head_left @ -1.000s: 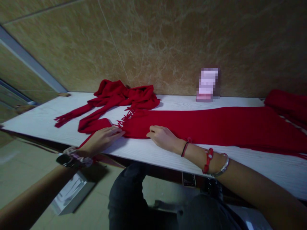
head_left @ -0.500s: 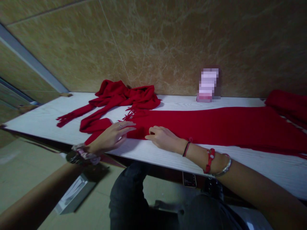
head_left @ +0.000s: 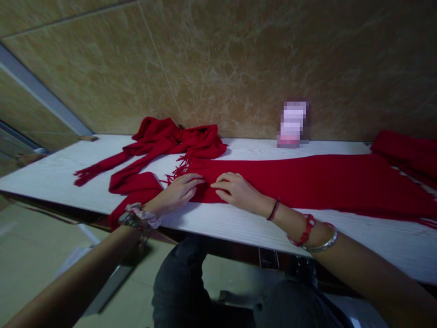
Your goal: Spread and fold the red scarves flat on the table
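Note:
A long red scarf [head_left: 307, 180] lies flat along the white table [head_left: 205, 218], its fringe at the left end. My left hand [head_left: 182, 191] rests on the scarf near that fringe, fingers stretched and slightly apart. Just right of it, my right hand [head_left: 237, 191] lies on the same cloth with curved, parted fingers. Neither hand grips the fabric. Behind and left of my left hand sits a crumpled red scarf [head_left: 177, 139]; a loose red fold passes under my left wrist.
A blurred pink and white object [head_left: 292, 124] stands against the marbled wall. More red cloth [head_left: 406, 152] is heaped at the right. Below the table edge are a phone [head_left: 269, 258], my knees and a pale box [head_left: 111, 287] on the floor.
My left hand has moved right along the scarf, closer to my right hand. My right hand has shifted slightly right, and its fingers have spread. The view has shifted a little.

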`<control>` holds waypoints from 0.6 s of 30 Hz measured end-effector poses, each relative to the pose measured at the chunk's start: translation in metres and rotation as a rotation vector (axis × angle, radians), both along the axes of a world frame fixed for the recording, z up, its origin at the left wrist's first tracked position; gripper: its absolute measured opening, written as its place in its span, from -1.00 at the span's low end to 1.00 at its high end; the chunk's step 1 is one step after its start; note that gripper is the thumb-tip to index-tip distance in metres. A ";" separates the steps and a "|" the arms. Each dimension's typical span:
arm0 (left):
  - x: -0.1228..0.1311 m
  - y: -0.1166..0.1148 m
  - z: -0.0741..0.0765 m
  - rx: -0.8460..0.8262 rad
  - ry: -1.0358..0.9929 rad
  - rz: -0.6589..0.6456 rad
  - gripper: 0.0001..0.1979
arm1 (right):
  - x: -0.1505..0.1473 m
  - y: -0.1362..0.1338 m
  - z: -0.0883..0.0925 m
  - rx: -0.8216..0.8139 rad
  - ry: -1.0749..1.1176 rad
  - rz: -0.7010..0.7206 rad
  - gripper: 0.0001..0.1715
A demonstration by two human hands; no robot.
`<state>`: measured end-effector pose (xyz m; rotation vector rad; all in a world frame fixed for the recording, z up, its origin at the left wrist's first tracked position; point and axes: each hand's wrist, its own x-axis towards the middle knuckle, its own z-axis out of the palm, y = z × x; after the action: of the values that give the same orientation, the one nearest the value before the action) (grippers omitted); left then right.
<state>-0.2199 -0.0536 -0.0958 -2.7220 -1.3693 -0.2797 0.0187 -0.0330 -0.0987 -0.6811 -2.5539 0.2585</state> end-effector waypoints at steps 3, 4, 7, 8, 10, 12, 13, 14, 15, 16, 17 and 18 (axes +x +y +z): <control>0.019 0.008 -0.005 0.039 -0.036 0.019 -0.59 | 0.007 0.004 -0.004 -0.009 -0.075 -0.169 -0.46; 0.023 0.009 -0.008 0.019 -0.018 0.015 -0.58 | 0.009 0.004 -0.006 -0.025 -0.136 -0.192 -0.39; 0.023 0.008 -0.015 -0.049 0.054 0.023 -0.55 | 0.011 0.001 -0.012 -0.072 -0.284 -0.203 -0.31; 0.020 0.007 -0.016 -0.060 0.069 0.032 -0.54 | 0.011 0.000 -0.013 -0.073 -0.303 -0.201 -0.31; 0.011 0.005 -0.017 -0.069 0.081 0.044 -0.54 | 0.010 -0.002 -0.014 -0.060 -0.313 -0.198 -0.31; 0.003 0.006 -0.016 -0.055 0.077 0.052 -0.54 | 0.010 -0.002 -0.014 -0.046 -0.305 -0.201 -0.31; -0.001 0.009 -0.015 -0.036 0.072 0.067 -0.55 | 0.009 -0.002 -0.014 -0.044 -0.301 -0.202 -0.32; -0.004 0.012 -0.014 -0.006 0.064 0.096 -0.56 | 0.009 -0.002 -0.013 -0.045 -0.298 -0.204 -0.32; -0.008 0.017 -0.013 0.033 0.052 0.139 -0.57 | 0.009 -0.002 -0.013 -0.047 -0.295 -0.206 -0.32; -0.011 0.023 -0.012 0.077 0.033 0.196 -0.58 | 0.010 -0.002 -0.013 -0.051 -0.293 -0.207 -0.32; -0.015 0.030 -0.010 0.115 0.006 0.262 -0.59 | 0.010 -0.002 -0.013 -0.056 -0.292 -0.206 -0.33; -0.019 0.036 -0.008 0.136 -0.026 0.329 -0.58 | 0.010 -0.001 -0.013 -0.060 -0.289 -0.206 -0.33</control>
<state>-0.2388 -0.0178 -0.1038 -2.3453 -1.7048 -0.3673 0.0288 -0.0344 -0.1113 -1.0648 -2.7252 0.1779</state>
